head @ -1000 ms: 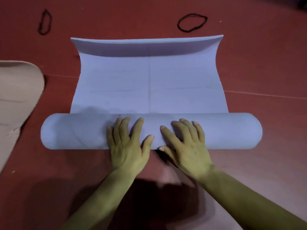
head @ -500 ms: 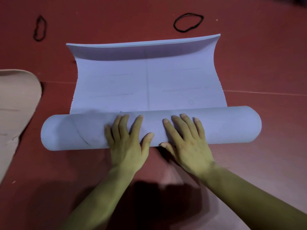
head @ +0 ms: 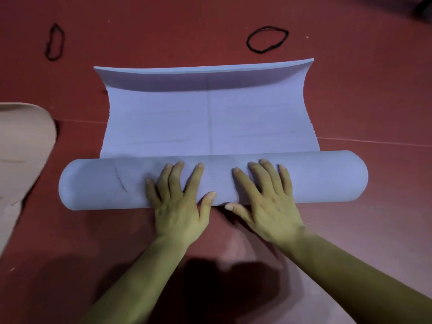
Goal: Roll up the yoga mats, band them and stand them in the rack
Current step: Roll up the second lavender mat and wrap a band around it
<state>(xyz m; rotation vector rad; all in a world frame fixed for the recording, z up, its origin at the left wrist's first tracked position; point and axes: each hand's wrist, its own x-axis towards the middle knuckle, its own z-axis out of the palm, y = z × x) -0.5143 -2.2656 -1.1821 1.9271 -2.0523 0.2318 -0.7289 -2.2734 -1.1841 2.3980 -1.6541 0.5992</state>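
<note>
Mat (head: 163,122): half rolled, far edge curls up.
Hands: our left hand (head: 180,206) and right hand (head: 268,202) lie flat on it, gripping nothing.
Bands: left band (head: 54,42) and right band (head: 267,39) sit on the floor (head: 362,94) beyond that edge.

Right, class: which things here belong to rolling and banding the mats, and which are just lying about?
Belong to the job:
lilac mat, partly rolled;
left hand and right hand, pressing on the roll;
left black band and right black band, beyond it;
beige mat at the left, probably next.

Just lying about:
dark thing in the top right corner, too cut off to identify.
</note>
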